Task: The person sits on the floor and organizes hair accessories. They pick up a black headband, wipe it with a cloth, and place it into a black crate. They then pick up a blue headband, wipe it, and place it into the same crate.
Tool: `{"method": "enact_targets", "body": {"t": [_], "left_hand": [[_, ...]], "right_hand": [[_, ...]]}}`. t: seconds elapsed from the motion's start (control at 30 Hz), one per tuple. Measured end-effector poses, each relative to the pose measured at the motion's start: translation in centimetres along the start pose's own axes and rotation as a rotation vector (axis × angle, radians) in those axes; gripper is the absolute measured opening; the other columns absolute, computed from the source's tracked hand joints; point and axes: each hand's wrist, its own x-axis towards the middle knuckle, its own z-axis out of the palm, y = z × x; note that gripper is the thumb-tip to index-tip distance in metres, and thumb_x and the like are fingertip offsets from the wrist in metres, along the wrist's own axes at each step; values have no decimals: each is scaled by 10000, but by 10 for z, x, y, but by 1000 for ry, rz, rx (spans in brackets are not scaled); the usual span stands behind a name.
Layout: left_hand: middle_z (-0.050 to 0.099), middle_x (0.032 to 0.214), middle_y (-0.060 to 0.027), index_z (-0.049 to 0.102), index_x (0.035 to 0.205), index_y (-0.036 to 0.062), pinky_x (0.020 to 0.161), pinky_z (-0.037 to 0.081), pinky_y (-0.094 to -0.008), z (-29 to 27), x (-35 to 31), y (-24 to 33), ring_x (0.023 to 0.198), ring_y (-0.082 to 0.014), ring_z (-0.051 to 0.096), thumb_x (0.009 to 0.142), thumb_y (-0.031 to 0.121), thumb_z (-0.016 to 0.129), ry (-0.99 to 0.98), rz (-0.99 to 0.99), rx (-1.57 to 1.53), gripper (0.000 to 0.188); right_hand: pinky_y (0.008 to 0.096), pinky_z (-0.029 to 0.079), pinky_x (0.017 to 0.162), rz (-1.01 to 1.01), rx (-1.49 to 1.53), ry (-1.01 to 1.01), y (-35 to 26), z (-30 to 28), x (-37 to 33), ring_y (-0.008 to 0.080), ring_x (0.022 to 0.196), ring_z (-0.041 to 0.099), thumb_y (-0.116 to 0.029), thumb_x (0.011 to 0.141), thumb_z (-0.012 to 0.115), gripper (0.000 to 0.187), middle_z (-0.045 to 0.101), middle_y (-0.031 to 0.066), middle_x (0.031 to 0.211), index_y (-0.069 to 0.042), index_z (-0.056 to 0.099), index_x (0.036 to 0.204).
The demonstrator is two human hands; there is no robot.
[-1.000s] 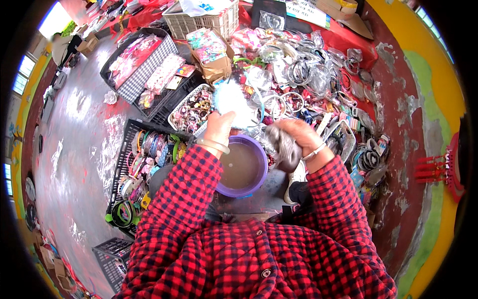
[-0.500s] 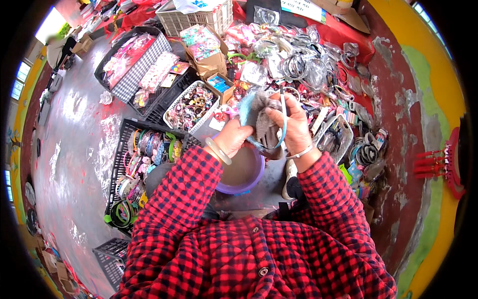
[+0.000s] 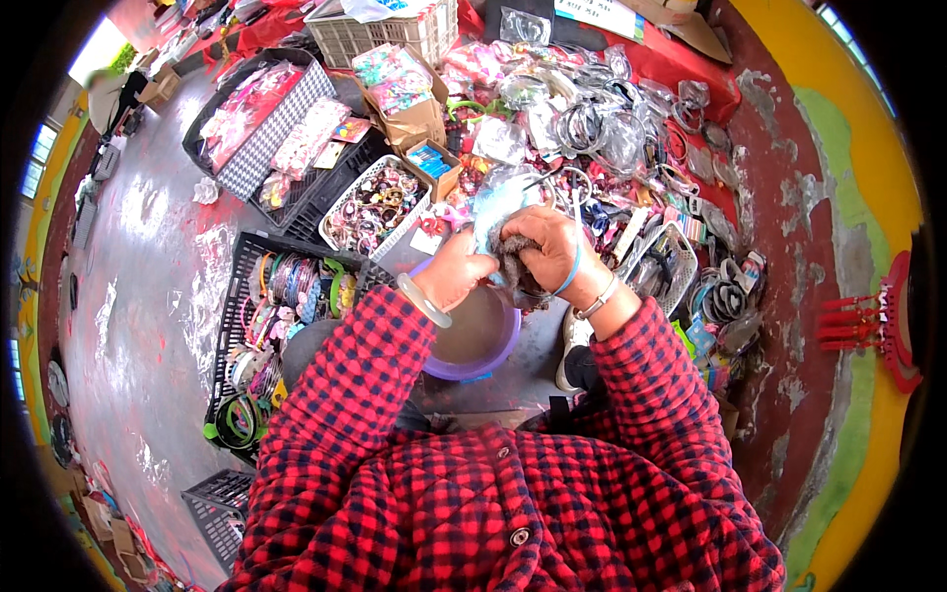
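Observation:
Over a purple basin (image 3: 511, 345) of murky water, both my hands grip a fuzzy grey and light-blue cloth (image 3: 499, 205). My left hand (image 3: 460, 272) pinches its left side. My right hand (image 3: 548, 249) is closed on the bunched grey part. A thin light-blue headband (image 3: 576, 232) loops up beside the right hand and passes over its wrist. Part of the headband is hidden by the hand and cloth, so I cannot tell exactly how the fingers hold it.
Left of the basin stands a black crate (image 3: 237, 306) of headbands. Beyond it are a white basket (image 3: 424, 209) of hair ties and a small carton (image 3: 446, 184). Bagged hair accessories (image 3: 602, 128) heap up ahead, with another white basket (image 3: 681, 259) at right.
My right hand has turned over and closed further round the grey cloth. More of the light-blue side now faces up, and the headband has swung to lie across the right wrist.

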Motion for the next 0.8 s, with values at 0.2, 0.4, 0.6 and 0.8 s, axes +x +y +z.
{"method": "enact_targets", "body": {"t": [0.2, 0.4, 0.6, 0.8], "left_hand": [[522, 1051, -81, 444, 1169, -38, 854, 392, -285, -12, 7, -19, 963, -165, 489, 704, -9, 479, -18, 24, 25, 467], [536, 1054, -69, 459, 1157, -33, 843, 402, -285, -2, 4, -12, 942, -148, 504, 815, 104, 518, 49, 39, -74, 372], [572, 1057, -71, 480, 1167, -18, 850, 430, -310, -22, 12, -28, 964, -145, 546, 893, 130, 477, 75, 61, -150, 312], [587, 1015, -60, 506, 1125, -24, 816, 444, -306, -21, 14, -29, 922, -142, 562, 885, 104, 451, 118, 163, -17, 278]], "right_hand": [[381, 473, 673, 83, 63, -275, -2, -9, -3, 328, 755, 585, -30, 659, 560, 168, 591, 147, 792, -57, 648, 801], [332, 475, 683, 193, 72, -374, 5, -6, -6, 269, 730, 610, -75, 691, 584, 163, 621, 149, 782, -33, 652, 833], [275, 468, 690, 330, 248, -446, 9, -10, -4, 165, 739, 600, -25, 648, 604, 198, 632, 87, 774, -30, 664, 837], [256, 454, 714, 316, 405, -613, 7, -37, -4, 124, 748, 575, -3, 654, 623, 221, 647, 44, 830, -24, 659, 871]]}}
